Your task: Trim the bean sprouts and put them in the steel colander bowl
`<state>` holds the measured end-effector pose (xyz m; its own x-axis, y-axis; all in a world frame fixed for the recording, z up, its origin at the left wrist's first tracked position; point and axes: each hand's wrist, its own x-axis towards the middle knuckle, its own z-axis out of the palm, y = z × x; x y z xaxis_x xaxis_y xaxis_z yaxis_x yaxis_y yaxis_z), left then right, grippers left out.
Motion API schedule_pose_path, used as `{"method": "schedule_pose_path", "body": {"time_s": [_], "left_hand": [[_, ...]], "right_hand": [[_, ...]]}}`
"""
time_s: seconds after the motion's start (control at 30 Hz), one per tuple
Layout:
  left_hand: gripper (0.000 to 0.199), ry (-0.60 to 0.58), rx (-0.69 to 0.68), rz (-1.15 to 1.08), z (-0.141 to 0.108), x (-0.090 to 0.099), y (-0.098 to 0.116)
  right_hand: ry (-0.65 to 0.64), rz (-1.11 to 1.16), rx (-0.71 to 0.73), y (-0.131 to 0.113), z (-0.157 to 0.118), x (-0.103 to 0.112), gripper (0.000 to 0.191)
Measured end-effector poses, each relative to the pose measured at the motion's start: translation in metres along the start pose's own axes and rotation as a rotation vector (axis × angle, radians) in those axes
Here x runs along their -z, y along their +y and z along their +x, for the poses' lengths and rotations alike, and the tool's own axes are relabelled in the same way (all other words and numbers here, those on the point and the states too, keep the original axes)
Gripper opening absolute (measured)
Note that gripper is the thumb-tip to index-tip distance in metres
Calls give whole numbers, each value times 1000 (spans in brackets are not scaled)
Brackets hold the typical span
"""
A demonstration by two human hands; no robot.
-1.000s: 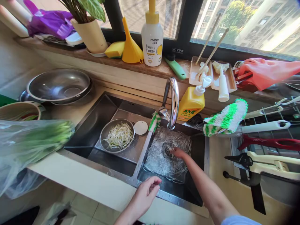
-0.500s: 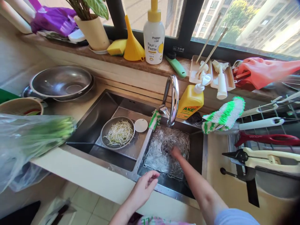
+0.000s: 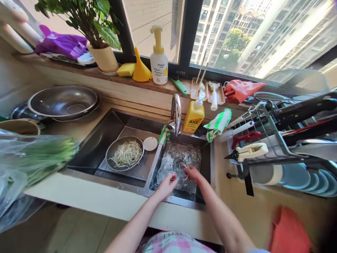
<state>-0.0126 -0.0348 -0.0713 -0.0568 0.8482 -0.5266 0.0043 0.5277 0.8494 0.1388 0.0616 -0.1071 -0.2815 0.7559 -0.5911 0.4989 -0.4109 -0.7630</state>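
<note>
Bean sprouts float in the water-filled right sink basin (image 3: 207,182), beneath the faucet (image 3: 177,114). My right hand (image 3: 192,173) is over the water with its fingers closed on a few bean sprouts (image 3: 186,166). My left hand (image 3: 166,186) hovers at the near side of the same basin, its fingers loosely bent and apart, with nothing seen in them. More bean sprouts (image 3: 127,154) lie in a round metal bowl (image 3: 107,160) in the left basin. Next to that bowl is a white round disc (image 3: 150,143).
A green-white brush (image 3: 164,135) leans on the divider. Behind the sink stands a yellow AXE bottle (image 3: 194,117). On the right is a wire rack (image 3: 273,130) with knives and scissors; on the left, a bag of green vegetables (image 3: 50,154) and a large metal pan (image 3: 63,102).
My right hand has come up from deep in the water, now with sprouts at its fingers. My left hand has moved forward over the basin. The view has shifted, showing more on the right.
</note>
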Motion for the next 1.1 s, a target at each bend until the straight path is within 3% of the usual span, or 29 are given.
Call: {"method": "schedule_pose_path", "body": {"time_s": [0.1,0.23,0.33,0.47,0.6,0.7,0.8,0.93,1.1], "left_hand": [[43,31,43,-199,10,-10,2],[49,-102,-28,-486,11,-22,11],[47,-142,-27,-661,8,-28,15],[38,-125,37,-843,6,-27,21],[33,-192,37,-998,9,-22,35],[30,-185,56,-988,13,-20,43],[27,-159,62,-909,16,-18,44],[32,-183,115,-837,16,-18,42],[36,-159,129,-768,14,-20,45]], "right_hand": [[-67,121,22,-14,-25,-6,27],[-195,438,169,-37,-60,-13,31],[-190,491,262,-42,-73,-21,35],[80,200,394,-39,-75,-29,38],[384,-217,513,-45,-81,-31,30],[416,-353,547,-52,-86,-29,27],[318,-246,581,-52,-84,-27,32],[263,-25,475,-45,-76,-23,23],[282,-151,448,-47,-79,-20,21]]}}
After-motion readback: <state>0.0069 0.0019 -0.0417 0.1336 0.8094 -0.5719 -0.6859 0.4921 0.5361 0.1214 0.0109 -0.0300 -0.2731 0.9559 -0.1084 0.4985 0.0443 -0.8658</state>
